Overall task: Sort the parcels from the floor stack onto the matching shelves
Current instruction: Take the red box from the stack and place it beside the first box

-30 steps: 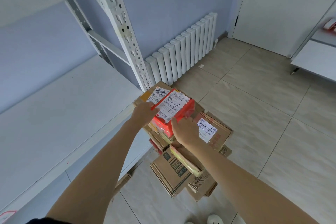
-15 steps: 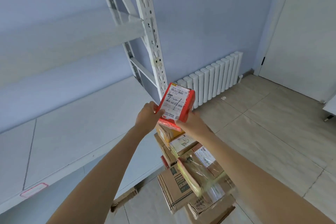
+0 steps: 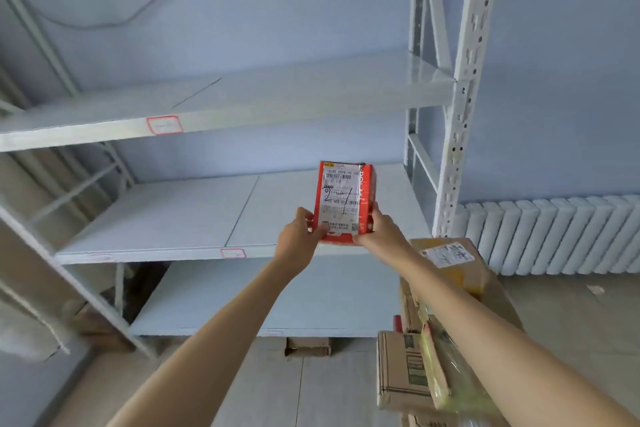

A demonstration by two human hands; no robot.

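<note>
Above the front edge of the white metal middle shelf (image 3: 166, 218), the left hand (image 3: 298, 239) and right hand (image 3: 381, 229) pinch the bottom corners of the red cardboard parcel (image 3: 346, 201), held upright. Gripped so low, it could tip forward. Its handwritten label may not match the blurred red-framed shelf tag (image 3: 232, 253). Rightward, the white upright post (image 3: 457, 135) and brown stacked floor parcels (image 3: 446, 305) crowd the right arm.
</note>
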